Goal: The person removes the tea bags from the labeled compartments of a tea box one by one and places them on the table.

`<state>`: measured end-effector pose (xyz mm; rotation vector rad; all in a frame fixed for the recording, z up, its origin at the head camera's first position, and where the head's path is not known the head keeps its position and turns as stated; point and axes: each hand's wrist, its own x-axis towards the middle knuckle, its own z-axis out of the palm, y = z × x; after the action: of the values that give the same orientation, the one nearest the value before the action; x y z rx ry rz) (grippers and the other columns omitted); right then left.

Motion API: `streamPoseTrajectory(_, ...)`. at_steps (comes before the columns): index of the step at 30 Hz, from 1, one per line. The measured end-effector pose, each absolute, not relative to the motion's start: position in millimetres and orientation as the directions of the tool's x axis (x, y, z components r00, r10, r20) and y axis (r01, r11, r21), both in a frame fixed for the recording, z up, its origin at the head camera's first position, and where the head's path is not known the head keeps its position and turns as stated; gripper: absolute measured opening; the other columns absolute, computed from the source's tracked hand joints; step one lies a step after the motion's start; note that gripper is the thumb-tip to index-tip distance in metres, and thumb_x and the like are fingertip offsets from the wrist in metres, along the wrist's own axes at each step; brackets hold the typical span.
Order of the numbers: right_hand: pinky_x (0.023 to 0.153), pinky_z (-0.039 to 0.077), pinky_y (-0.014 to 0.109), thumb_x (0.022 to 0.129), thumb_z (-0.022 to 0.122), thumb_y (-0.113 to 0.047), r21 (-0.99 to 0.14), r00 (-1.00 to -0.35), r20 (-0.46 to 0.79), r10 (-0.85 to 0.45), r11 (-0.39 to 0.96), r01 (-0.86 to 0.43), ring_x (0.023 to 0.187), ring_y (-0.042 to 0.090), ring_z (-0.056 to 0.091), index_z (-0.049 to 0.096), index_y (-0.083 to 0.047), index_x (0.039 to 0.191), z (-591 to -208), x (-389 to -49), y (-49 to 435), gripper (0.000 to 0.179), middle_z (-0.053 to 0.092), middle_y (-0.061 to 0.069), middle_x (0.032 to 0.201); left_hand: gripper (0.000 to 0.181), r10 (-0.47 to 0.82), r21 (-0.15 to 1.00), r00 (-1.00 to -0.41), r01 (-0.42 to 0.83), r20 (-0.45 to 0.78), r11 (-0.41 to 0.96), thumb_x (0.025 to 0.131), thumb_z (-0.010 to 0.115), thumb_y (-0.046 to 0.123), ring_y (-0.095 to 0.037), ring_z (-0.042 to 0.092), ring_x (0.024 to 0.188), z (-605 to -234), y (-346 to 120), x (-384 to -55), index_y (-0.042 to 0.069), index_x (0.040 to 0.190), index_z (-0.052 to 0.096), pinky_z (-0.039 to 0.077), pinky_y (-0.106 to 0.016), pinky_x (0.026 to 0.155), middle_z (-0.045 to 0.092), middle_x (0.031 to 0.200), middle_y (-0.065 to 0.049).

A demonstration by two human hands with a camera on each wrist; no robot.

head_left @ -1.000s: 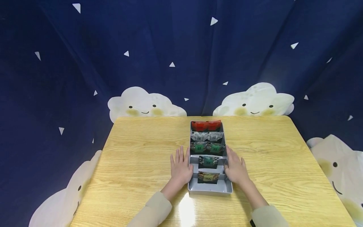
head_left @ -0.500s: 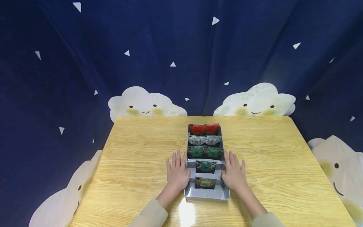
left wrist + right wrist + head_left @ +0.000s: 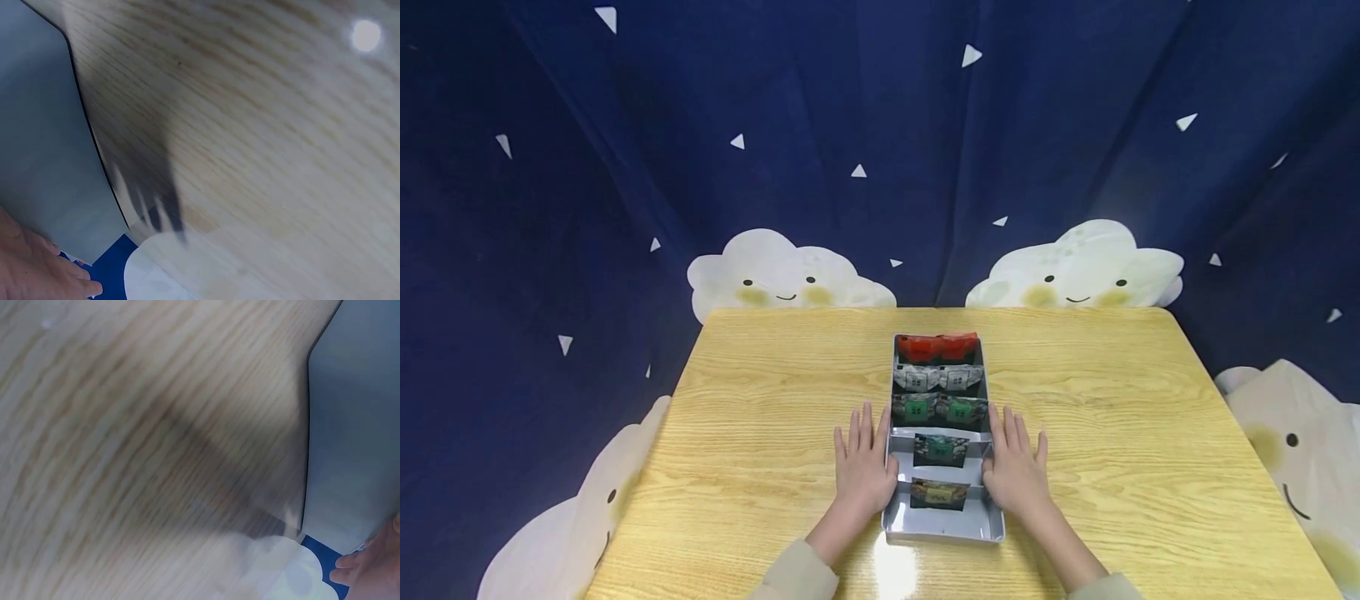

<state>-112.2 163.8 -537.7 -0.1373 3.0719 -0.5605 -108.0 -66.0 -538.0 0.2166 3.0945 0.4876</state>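
Note:
A long grey divided organizer box (image 3: 943, 525) lies on the wooden table in the head view, its long sides running away from me. My left hand (image 3: 862, 473) lies against its left side with straight, spread fingers and the thumb at the rim. Along the right side, my right hand (image 3: 1018, 475) presses likewise, fingers pointing forward. Small packets stand in rows inside: red ones (image 3: 937, 348) at the far end, then silver-white ones (image 3: 937, 378), green ones (image 3: 939, 409), one teal packet (image 3: 940, 450) and one orange-brown packet (image 3: 938, 493). Both wrist views show the box's smooth outer wall (image 3: 56, 144).
The light wood table (image 3: 775, 375) extends to both sides of the box. Behind it hangs a dark blue curtain (image 3: 805, 108) with white triangles and cloud faces (image 3: 790, 271). A bright reflection shines on the wood just before the box's near end.
The box has slid toward me and slightly left, with both hands moving along its sides. The packets have stayed in their rows.

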Motion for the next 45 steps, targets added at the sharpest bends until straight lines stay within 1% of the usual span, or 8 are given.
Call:
streamPoseTrajectory(12,0.102,0.000,0.062,0.080,0.051,-0.013,-0.347,-0.996,0.025,-0.087,0.934,-0.091,0.134,0.041,0.015,0.018,-0.006,0.146,-539,-105,160,0.074,0.018,0.025,0.147,0.067,0.129,0.306,-0.991,0.129,0.022,0.943,0.086,0.046,0.028,-0.033,0.010,0.138,-542,-70,-101,0.018,0.147,0.021,0.003,-0.055,0.107,0.013,0.152,-0.014)
streamPoseTrajectory(28,0.101,0.002,0.063,0.078,0.054,-0.015,-0.363,-0.995,-0.013,-0.094,0.928,-0.083,0.134,0.043,0.015,0.016,-0.007,0.146,-534,-98,160,0.078,0.018,0.026,0.146,0.066,0.125,0.315,-0.991,0.135,0.051,0.939,0.085,0.049,0.027,-0.034,0.014,0.137,-544,-72,-95,0.018,0.146,0.025,0.006,-0.056,0.106,0.017,0.151,-0.015)
streamPoseTrajectory(32,0.099,0.009,0.066,0.075,0.063,-0.022,-0.368,-0.993,-0.001,-0.114,0.924,-0.106,0.129,0.044,0.026,0.025,-0.005,0.144,-525,-101,164,0.081,0.030,0.028,0.141,0.067,0.128,0.308,-0.991,0.133,0.036,0.942,0.086,0.048,0.028,-0.034,0.012,0.138,-544,-72,-95,0.018,0.147,0.023,0.005,-0.056,0.107,0.015,0.151,-0.014)
streamPoseTrajectory(34,0.098,0.013,0.066,0.072,0.068,-0.025,-0.384,-0.993,0.047,-0.105,0.916,-0.115,0.125,0.043,0.034,0.034,-0.005,0.140,-519,-102,166,0.079,0.039,0.027,0.135,0.067,0.128,0.305,-0.991,0.131,0.031,0.943,0.086,0.048,0.028,-0.033,0.012,0.138,-544,-72,-95,0.019,0.147,0.022,0.004,-0.056,0.107,0.013,0.152,-0.013)
streamPoseTrajectory(36,0.098,0.019,0.064,0.070,0.070,-0.027,-0.405,-0.987,0.137,-0.088,0.904,-0.137,0.119,0.040,0.042,0.044,-0.005,0.134,-515,-102,166,0.072,0.048,0.024,0.129,0.067,0.128,0.312,-0.991,0.133,0.035,0.941,0.085,0.049,0.028,-0.034,0.012,0.138,-544,-72,-95,0.018,0.146,0.023,0.004,-0.056,0.107,0.014,0.152,-0.014)
streamPoseTrajectory(39,0.096,0.028,0.057,0.073,0.069,-0.024,-0.438,-0.946,0.306,-0.110,0.866,-0.242,0.113,0.035,0.049,0.054,-0.005,0.123,-510,-101,164,0.056,0.056,0.018,0.120,0.067,0.127,0.322,-0.991,0.134,0.042,0.937,0.085,0.049,0.028,-0.035,0.014,0.137,-544,-72,-95,0.018,0.146,0.024,0.005,-0.056,0.106,0.015,0.151,-0.014)
streamPoseTrajectory(42,0.093,0.034,0.050,0.076,0.067,-0.020,-0.414,-0.864,0.448,-0.229,0.804,-0.427,0.108,0.030,0.052,0.058,-0.006,0.115,-508,-97,159,0.042,0.059,0.012,0.114,0.067,0.127,0.318,-0.991,0.132,0.038,0.939,0.085,0.048,0.028,-0.035,0.014,0.137,-544,-71,-95,0.019,0.146,0.023,0.006,-0.056,0.106,0.015,0.151,-0.014)
streamPoseTrajectory(45,0.092,0.032,0.046,0.079,0.066,-0.022,-0.350,-0.780,0.501,-0.376,0.736,-0.579,0.104,0.022,0.052,0.061,-0.010,0.110,-508,-93,151,0.034,0.060,0.004,0.109,0.068,0.121,0.305,-0.992,0.122,0.020,0.945,0.085,0.048,0.029,-0.034,0.013,0.138,-544,-72,-96,0.020,0.147,0.021,0.006,-0.056,0.107,0.013,0.152,-0.013)
